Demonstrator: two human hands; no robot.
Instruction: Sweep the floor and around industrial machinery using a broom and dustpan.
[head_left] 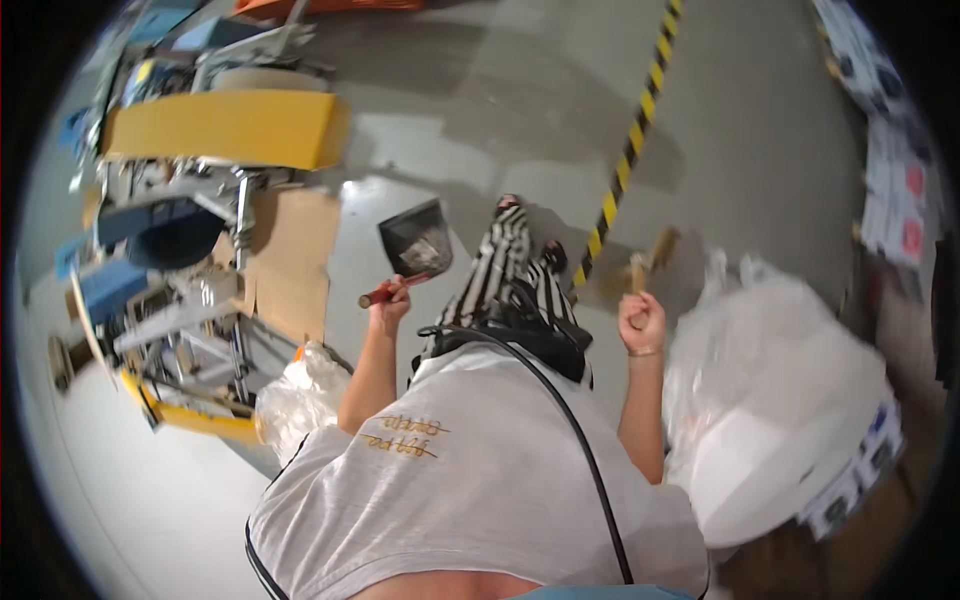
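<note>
My left hand (393, 298) is closed round the red handle of a dark dustpan (400, 232), held out ahead of me on the left. Pale, crumpled debris (428, 248) lies in its pan. On the right, my right hand (641, 318) grips the light wooden handle of a brush (662, 248). The brush head is tan and somewhat blurred, pointing away from me over the grey floor. Between the two hands are my striped trouser legs and a black bag at my waist.
Machinery with a yellow cover (215, 128) stands at left, beside a cardboard sheet (292, 262) and a clear plastic bag (305, 395). A large translucent plastic bag (775, 350) bulges close by my right arm. Yellow-black tape (630, 150) crosses the floor; white boxes (895, 190) line the far right.
</note>
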